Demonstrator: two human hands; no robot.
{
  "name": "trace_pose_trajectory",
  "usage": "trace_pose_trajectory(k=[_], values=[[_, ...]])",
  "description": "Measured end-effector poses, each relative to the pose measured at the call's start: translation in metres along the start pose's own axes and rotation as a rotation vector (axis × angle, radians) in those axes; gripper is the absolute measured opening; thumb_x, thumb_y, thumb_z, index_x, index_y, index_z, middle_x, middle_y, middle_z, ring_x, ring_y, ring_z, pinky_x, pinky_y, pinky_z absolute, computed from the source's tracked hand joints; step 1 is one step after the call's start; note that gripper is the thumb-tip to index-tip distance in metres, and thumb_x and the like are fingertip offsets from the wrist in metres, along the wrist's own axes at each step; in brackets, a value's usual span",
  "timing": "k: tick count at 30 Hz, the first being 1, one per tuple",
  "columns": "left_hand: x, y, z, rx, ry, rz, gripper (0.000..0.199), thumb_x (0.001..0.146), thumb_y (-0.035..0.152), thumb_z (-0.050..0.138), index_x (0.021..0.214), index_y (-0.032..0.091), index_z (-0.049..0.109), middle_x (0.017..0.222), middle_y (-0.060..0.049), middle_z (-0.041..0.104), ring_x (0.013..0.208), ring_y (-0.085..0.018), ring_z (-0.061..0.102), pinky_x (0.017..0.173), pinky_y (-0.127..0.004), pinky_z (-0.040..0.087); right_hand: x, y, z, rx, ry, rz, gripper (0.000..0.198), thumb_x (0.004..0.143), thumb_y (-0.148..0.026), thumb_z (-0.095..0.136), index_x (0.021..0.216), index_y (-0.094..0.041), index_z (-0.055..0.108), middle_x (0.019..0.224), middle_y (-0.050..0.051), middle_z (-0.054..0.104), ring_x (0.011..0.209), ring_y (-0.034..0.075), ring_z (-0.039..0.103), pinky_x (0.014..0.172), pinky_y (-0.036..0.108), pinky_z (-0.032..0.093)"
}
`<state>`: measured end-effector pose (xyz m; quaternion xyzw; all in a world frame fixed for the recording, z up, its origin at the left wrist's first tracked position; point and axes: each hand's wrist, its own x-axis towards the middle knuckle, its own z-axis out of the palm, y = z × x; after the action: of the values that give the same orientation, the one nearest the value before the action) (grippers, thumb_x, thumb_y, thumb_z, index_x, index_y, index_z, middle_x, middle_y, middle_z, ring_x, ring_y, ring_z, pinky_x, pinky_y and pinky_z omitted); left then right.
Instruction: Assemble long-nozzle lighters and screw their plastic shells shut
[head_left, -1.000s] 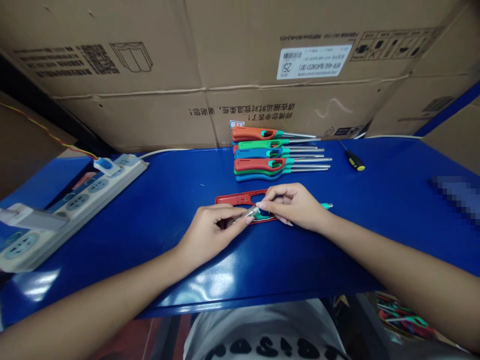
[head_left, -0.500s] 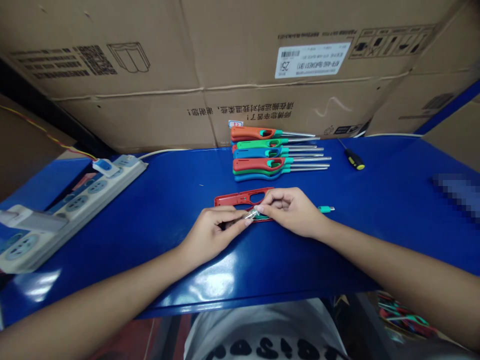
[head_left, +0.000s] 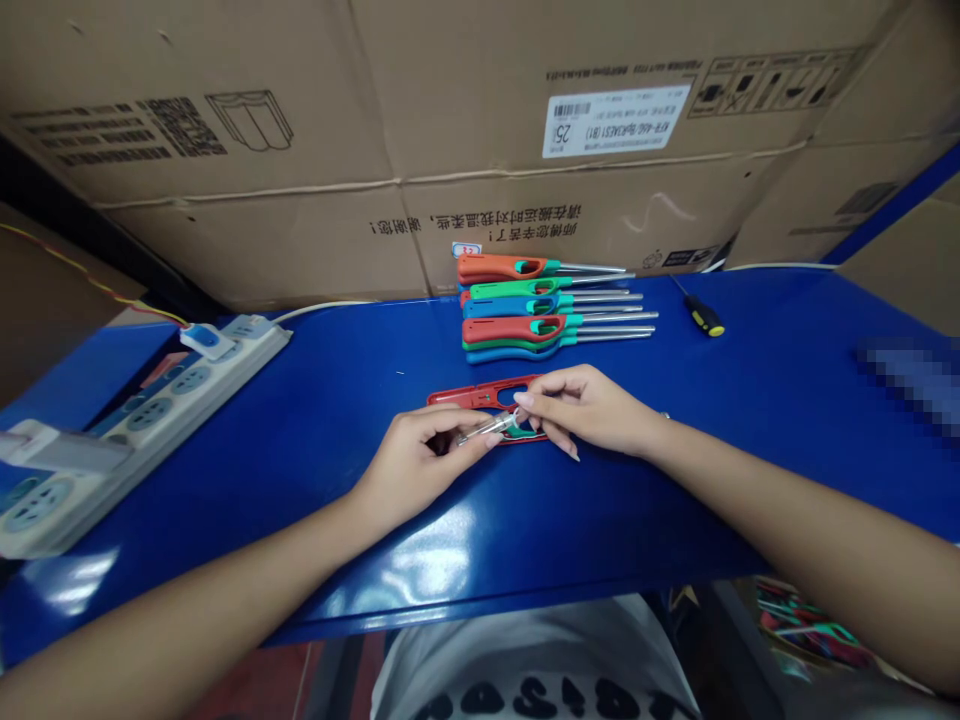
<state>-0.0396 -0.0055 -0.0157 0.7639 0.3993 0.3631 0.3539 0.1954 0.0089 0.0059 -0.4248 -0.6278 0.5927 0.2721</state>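
Between the thumb and fingers of my left hand (head_left: 420, 455) lies a small clear tube (head_left: 480, 430), slanted up to the right. My right hand (head_left: 600, 412) pinches at the tube's upper end with thumb and forefinger; its other fingers hang loosely below. Under and behind both hands rests an opened red lighter casing (head_left: 456, 398) on the blue table. Its farther half has a trigger opening. A turquoise part (head_left: 521, 433) shows in the nearer half, partly covered by my hands.
Several assembled long-nosed lighters (head_left: 517, 330) lie stacked at the back, near a large cardboard box (head_left: 300, 240). A black and yellow screwdriver (head_left: 705, 316) sits to their right. On the left is a power strip (head_left: 161, 410) with plugs. A bin of lighter parts (head_left: 814, 625) stands below right.
My right hand's lower fingers have uncurled downward, while its pinch stays at the tube's end. More of the tube shows in my left hand. My right hand now mostly hides the turquoise-and-metal piece beyond it.
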Motion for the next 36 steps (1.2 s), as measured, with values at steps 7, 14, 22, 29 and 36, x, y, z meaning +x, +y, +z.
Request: trace_pose_trajectory(k=[7,14,22,29,36], values=[[0.000,0.003,-0.001,-0.001,0.001,0.023,0.016,0.087,0.030,0.076,0.099,0.021,0.081,0.084,-0.004,0.078,0.059,-0.011,0.057,0.054,-0.021,0.043,0.000,0.001,0.002,-0.004,0.003,0.002,0.036,0.088,-0.049,0.069,0.074,-0.017,0.059,0.042,-0.008,0.053,0.034,0.006,0.047,0.039,0.018,0.039],[0.000,0.004,0.000,0.025,0.013,0.052,0.016,0.087,0.028,0.075,0.099,0.019,0.081,0.084,-0.005,0.078,0.060,-0.011,0.060,0.054,-0.021,0.044,0.000,0.005,0.004,-0.017,0.008,-0.040,0.043,0.084,-0.058,0.070,0.080,-0.016,0.062,0.048,-0.007,0.052,0.036,0.007,0.048,0.036,0.018,0.039],[0.000,0.003,-0.001,0.056,0.020,0.073,0.019,0.087,0.027,0.076,0.103,0.019,0.081,0.088,-0.006,0.079,0.062,-0.012,0.061,0.055,-0.022,0.045,0.000,0.007,0.005,-0.013,0.015,-0.018,0.043,0.083,-0.058,0.070,0.077,-0.017,0.060,0.046,-0.007,0.052,0.035,0.007,0.047,0.034,0.017,0.039],[-0.001,0.002,0.000,0.011,0.044,0.022,0.017,0.087,0.026,0.076,0.102,0.021,0.081,0.089,-0.004,0.079,0.061,-0.010,0.059,0.054,-0.021,0.043,0.001,0.005,0.009,0.038,0.097,-0.039,0.040,0.082,-0.054,0.073,0.077,-0.017,0.060,0.039,-0.009,0.047,0.032,0.006,0.040,0.034,0.017,0.031],[-0.002,0.001,0.001,-0.039,0.016,-0.021,0.017,0.088,0.029,0.075,0.103,0.025,0.082,0.080,-0.002,0.076,0.057,-0.009,0.052,0.052,-0.021,0.038,0.003,0.010,0.013,0.108,0.141,-0.072,0.039,0.075,-0.050,0.081,0.075,-0.016,0.062,0.044,-0.009,0.045,0.036,0.004,0.035,0.035,0.019,0.022]])
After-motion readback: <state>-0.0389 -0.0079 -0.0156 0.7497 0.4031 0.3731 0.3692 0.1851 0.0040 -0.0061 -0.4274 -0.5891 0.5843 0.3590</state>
